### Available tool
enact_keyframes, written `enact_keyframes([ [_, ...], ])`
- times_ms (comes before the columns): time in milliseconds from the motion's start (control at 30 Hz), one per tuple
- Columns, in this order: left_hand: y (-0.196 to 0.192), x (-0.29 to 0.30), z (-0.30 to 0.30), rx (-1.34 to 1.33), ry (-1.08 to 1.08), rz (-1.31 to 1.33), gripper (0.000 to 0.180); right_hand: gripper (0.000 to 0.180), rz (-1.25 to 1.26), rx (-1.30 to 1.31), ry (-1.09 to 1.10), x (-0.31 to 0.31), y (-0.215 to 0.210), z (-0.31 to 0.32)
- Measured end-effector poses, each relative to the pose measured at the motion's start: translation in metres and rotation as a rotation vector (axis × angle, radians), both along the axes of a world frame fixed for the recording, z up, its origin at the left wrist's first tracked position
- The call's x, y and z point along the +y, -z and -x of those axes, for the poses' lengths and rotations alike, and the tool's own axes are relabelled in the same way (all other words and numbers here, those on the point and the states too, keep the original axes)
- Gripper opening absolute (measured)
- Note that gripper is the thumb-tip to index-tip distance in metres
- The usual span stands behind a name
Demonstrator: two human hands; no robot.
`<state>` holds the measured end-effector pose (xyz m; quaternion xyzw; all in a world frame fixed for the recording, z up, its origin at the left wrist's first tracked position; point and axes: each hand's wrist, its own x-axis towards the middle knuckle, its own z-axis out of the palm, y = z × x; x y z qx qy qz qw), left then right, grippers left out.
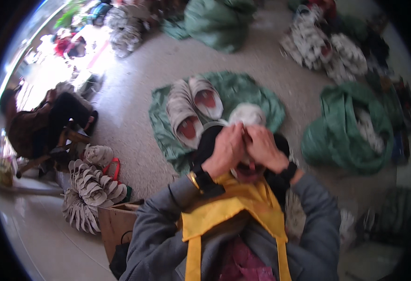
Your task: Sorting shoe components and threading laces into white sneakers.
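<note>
- At the far left of the view, another person (37, 124) sits on a low stool, well apart from you.
- Below them, a fanned stack of pale shoe soles (89, 192) rests against a cardboard box (116, 225) that stands just beside your left elbow.
- Your left hand (225, 150) is raised in front of you, fingers curled together and pressing on a pale shoe (246, 114); a dark strap and a yellow band sit on that wrist.
- Left of that hand, two more pale shoes with red insoles (194, 110) lie side by side on a green sack (257, 91) spread flat on the concrete floor.
- The shoe you are working on sits just above your knuckles, over the middle of that spread sack; its lower part is hidden by your hands.
- Your right hand (265, 147) touches the left one, fingers bent and closed on the same shoe.
- Your yellow apron (233, 210) hangs below both wrists.
- To the right, a bulging green bag (346, 133) lies near, and a heap of shoes (322, 49) sits further back.
</note>
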<state>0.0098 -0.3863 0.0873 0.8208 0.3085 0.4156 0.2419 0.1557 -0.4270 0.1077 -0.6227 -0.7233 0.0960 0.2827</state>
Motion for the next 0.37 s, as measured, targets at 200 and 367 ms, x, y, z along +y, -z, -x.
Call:
enact_keyframes([
  [200, -0.008, -0.001, 0.006, 0.037, -0.019, -0.104, 0.026, 0.014, 0.058, 0.336, 0.023, -0.019, -0.045, -0.022],
  [367, -0.006, -0.001, -0.001, 0.110, -0.046, -0.057, 0.022, 0.015, 0.315, 0.762, -0.022, -0.049, -0.104, -0.037],
])
